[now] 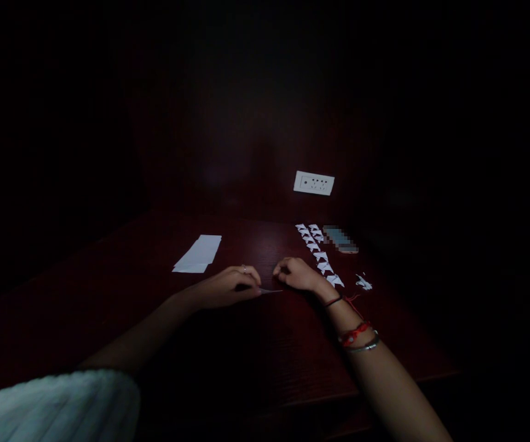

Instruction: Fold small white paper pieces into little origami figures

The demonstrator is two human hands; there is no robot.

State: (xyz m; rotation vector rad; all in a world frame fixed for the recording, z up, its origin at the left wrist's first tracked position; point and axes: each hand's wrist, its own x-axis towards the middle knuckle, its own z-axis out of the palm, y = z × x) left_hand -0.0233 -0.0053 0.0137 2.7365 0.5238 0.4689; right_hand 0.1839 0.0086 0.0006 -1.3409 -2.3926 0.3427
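Note:
My left hand (235, 286) is closed, with thumb and fingers pinching a thin white strip of paper (270, 291). The strip is seen nearly edge-on and points to the right, low over the table. A ring sits on one finger of that hand. Just beyond the strip's free end, my right hand (296, 273) hovers with loosely bent fingers, and I see nothing held in it. Beside the right hand, small folded white paper pieces (324, 267) lie in two rows running away from me. To the left rests a stack of white paper sheets (199, 253).
A phone (341, 239) with a blurred screen lies right of the folded pieces. Nearer to me is a little pile of white paper scraps (364, 282). The dark red table (246, 362) meets a wall bearing a white socket plate (313, 183). The surroundings are very dark.

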